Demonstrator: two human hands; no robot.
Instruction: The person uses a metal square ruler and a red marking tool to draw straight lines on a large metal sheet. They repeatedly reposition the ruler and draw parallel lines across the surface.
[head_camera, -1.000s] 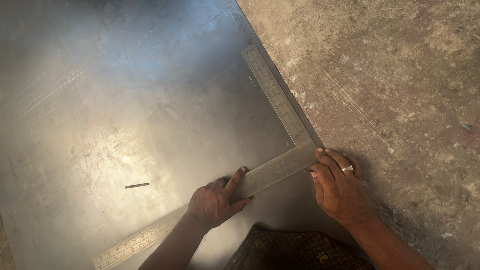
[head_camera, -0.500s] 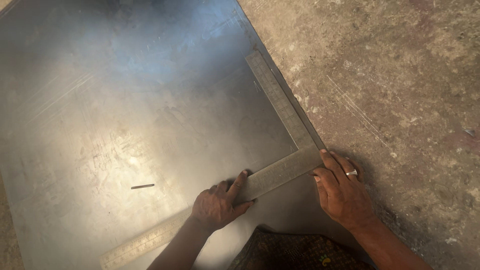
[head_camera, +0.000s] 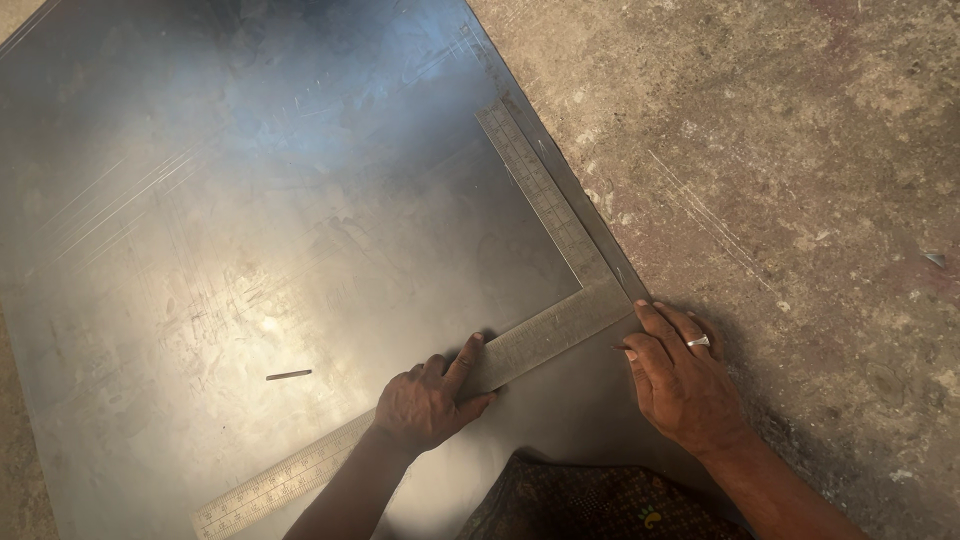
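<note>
— On the concrete floor (head_camera: 800, 150) a large sheet of grey metal (head_camera: 250, 200) is laid flat, and an L-shaped steel square (head_camera: 560, 330) is rested on top of it. How are the square's two arms placed?

— One arm is run along the sheet's right edge, up toward the top of the view. The other arm is stretched down and to the left across the sheet, with its graduated end seen near the bottom edge of the view. The corner of the square is set just beside the sheet's right edge.

— And the hands?

— The left hand (head_camera: 428, 405) is laid palm down on the long lower arm of the square, about midway along it. Its fingers are spread and pressed flat, so nothing is gripped; the square is only pinned to the sheet. The right hand (head_camera: 680, 385) is placed at the square's corner, with its fingertips touching the outer end of the corner at the sheet's edge. It is also held flat and open, with nothing closed inside it. A ring (head_camera: 698, 342) is worn on one finger.

— Is anything else seen on the sheet?

— A small dark pin-like object (head_camera: 288, 375) is left lying on the metal, well apart from the left hand. A patch of dark patterned cloth (head_camera: 600, 505) is seen between the forearms at the bottom.
</note>
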